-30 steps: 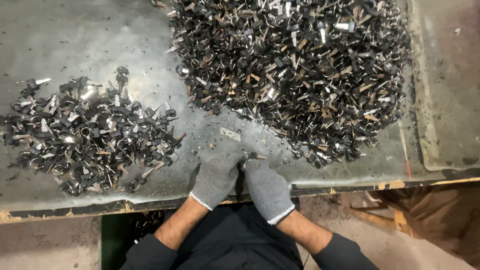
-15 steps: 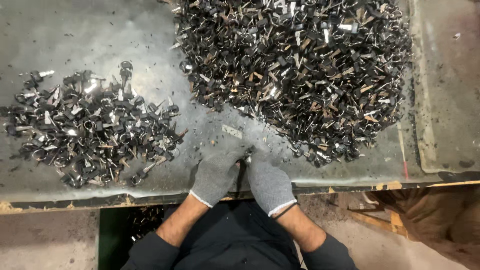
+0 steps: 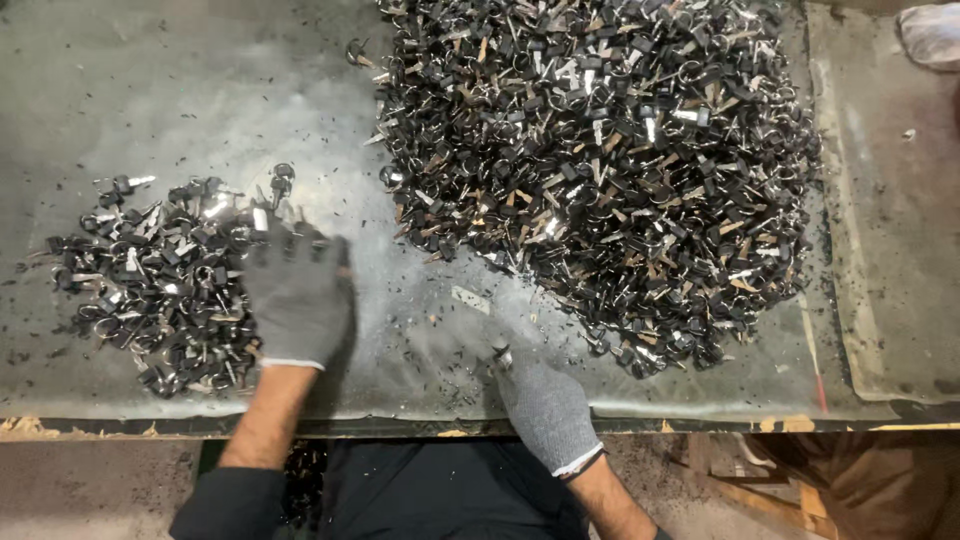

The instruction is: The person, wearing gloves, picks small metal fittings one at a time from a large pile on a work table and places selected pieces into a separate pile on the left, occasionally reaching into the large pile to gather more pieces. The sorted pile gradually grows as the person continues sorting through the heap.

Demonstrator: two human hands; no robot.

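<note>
1. The left hand point(image 3: 296, 300), in a grey knitted glove, is laid on the right edge of the small heap of black-and-silver metal parts point(image 3: 165, 280), fingers spread.
2. Right of that heap, a small metal piece point(image 3: 502, 357) is pinched by the gloved right hand point(image 3: 545, 410).
3. A larger, glinting pile point(image 3: 600, 170) is seen further right on the scuffed grey metal sheet point(image 3: 150, 90).

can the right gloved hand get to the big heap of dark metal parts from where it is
Probably yes: the right hand in its grey knit glove lies on the grey metal tabletop, and only bare, speckled surface separates it from the big heap of dark metal parts.

We are seeing grey gloves point(image 3: 296, 298), black-and-silver parts point(image 3: 610, 160), a dull grey-green table point(image 3: 150, 90) flecked with black
</note>
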